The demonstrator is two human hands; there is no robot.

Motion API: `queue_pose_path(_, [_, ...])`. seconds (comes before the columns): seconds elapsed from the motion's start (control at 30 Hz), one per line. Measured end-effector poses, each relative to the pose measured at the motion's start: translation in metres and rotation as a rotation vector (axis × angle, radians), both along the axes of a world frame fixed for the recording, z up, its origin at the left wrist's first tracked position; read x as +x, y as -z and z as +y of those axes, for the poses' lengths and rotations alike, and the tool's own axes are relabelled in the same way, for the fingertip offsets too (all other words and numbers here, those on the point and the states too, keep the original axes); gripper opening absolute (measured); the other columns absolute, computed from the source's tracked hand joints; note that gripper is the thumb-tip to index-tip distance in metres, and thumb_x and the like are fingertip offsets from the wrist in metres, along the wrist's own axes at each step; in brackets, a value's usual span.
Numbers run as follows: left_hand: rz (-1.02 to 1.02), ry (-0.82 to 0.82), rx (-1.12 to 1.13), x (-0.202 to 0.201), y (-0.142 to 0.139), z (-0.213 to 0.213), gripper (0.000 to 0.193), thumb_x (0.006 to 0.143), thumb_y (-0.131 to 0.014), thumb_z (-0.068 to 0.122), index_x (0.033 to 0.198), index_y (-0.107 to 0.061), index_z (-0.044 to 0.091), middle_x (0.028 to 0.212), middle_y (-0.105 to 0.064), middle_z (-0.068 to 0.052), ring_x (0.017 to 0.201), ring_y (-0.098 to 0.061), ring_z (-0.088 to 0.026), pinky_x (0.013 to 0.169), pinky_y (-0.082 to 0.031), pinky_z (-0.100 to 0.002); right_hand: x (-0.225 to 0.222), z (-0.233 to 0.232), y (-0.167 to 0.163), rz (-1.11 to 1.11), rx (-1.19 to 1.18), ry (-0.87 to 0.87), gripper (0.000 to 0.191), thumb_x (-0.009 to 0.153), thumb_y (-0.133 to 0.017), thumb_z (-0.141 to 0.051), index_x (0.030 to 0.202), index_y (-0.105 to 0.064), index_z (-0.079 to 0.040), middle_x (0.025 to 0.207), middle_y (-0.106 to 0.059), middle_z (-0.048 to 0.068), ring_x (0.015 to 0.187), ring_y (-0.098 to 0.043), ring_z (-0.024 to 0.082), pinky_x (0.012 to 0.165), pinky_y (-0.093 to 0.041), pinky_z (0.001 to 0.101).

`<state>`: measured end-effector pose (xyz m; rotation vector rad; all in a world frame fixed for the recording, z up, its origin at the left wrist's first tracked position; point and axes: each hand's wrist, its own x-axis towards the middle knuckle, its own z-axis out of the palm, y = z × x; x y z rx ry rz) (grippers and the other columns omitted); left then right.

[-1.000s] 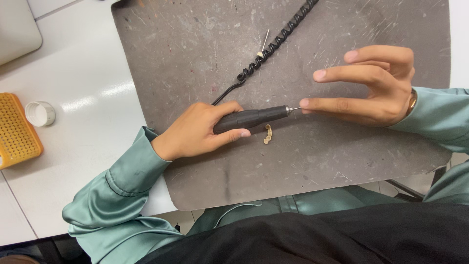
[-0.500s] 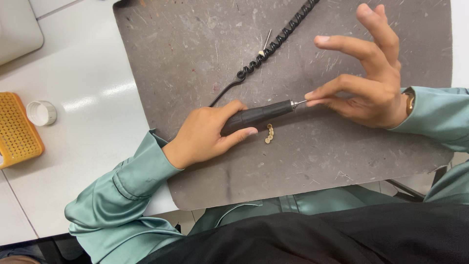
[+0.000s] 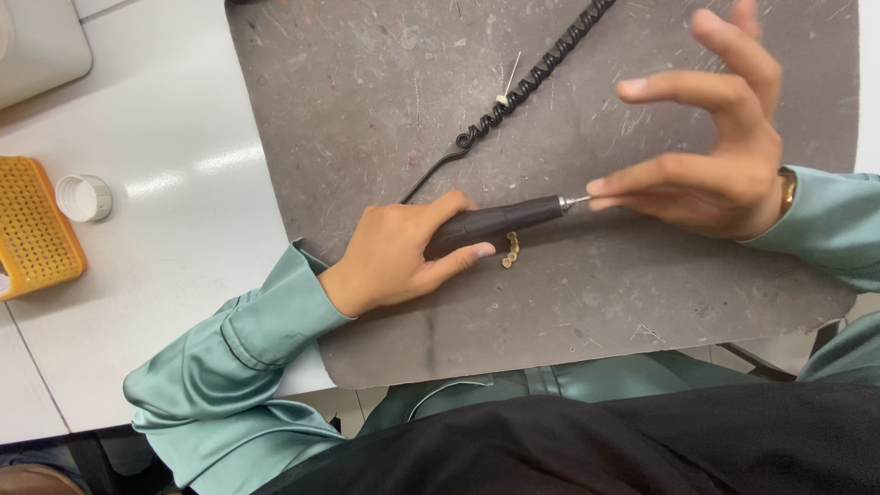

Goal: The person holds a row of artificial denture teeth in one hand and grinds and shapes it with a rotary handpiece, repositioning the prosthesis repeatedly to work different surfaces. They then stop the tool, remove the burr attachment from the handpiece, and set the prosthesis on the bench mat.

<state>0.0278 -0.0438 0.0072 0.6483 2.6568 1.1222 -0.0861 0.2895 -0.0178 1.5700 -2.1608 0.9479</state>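
Note:
My left hand (image 3: 403,249) grips a dark pen-shaped handpiece (image 3: 500,220) lying almost flat on a grey scratched mat (image 3: 367,82). A black coiled cord (image 3: 532,78) runs from the tool toward the top of the mat. My right hand (image 3: 706,165) pinches the tool's thin metal tip (image 3: 577,199) between thumb and a finger, the other fingers spread upward. A small gold-coloured piece (image 3: 510,250) lies on the mat just below the handpiece, beside my left thumb.
An orange perforated rack (image 3: 32,229) and a small white cap (image 3: 83,197) sit on the white table at the left. A pale container corner (image 3: 37,41) shows at top left. A small pin-like bit (image 3: 506,84) lies by the cord.
My right hand's free fingers have lifted and spread wider while the thumb and finger stay at the tool's tip. The handpiece has tilted slightly; my left hand holds its place.

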Motion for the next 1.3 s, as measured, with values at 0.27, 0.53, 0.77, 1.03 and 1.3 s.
queue_pose_path(0.27, [-0.261,0.157,-0.03,-0.017,-0.012,-0.009,0.032,0.095,-0.067,0.049,0.106,-0.069,0.019,0.063,-0.065,-0.005,0.054,-0.062,-0.03,0.05,-0.043,-0.042,-0.004,0.018,0.021,0.472,-0.12,-0.173,0.033,0.075,-0.092,-0.051,0.105,-0.085,-0.04,0.126,-0.062,0.0,0.147,-0.03,0.029,0.129,-0.009,0.062])
queue_pose_path(0.53, [-0.074,0.093,0.01,-0.002,-0.005,-0.002,0.031,0.097,-0.068,0.045,0.107,-0.065,0.016,0.068,-0.067,-0.003,0.054,-0.064,-0.024,0.047,-0.044,-0.037,0.006,0.017,0.032,0.148,-0.017,-0.184,0.022,0.086,-0.092,-0.03,0.103,-0.082,-0.022,0.139,-0.065,0.014,0.15,-0.034,0.035,0.131,0.001,0.0567])
queue_pose_path(0.77, [0.087,0.031,-0.068,0.008,0.006,0.002,0.037,0.097,-0.071,0.045,0.106,-0.064,0.011,0.069,-0.065,-0.005,0.052,-0.062,-0.024,0.044,-0.042,-0.036,0.021,-0.008,0.0,-0.408,0.024,-0.009,0.019,0.08,-0.089,-0.021,0.089,-0.073,-0.015,0.134,-0.069,0.012,0.153,-0.04,0.031,0.135,-0.017,0.0574])
queue_pose_path(1.03, [0.004,0.013,-0.072,0.006,0.002,0.003,0.037,0.095,-0.072,0.047,0.106,-0.065,0.012,0.064,-0.064,-0.006,0.054,-0.063,-0.027,0.047,-0.045,-0.039,0.016,-0.005,-0.001,-0.332,0.011,-0.014,0.02,0.081,-0.092,-0.025,0.09,-0.076,-0.018,0.128,-0.071,0.007,0.148,-0.045,0.029,0.134,-0.019,0.0579])
queue_pose_path(1.3, [-0.363,0.225,-0.013,-0.023,-0.012,-0.013,0.034,0.097,-0.061,0.049,0.109,-0.069,0.018,0.063,-0.063,-0.008,0.053,-0.061,-0.031,0.052,-0.044,-0.042,0.002,0.018,0.022,0.51,-0.039,-0.124,0.026,0.081,-0.087,-0.048,0.105,-0.086,-0.039,0.117,-0.079,-0.01,0.141,-0.035,0.027,0.124,0.007,0.067])
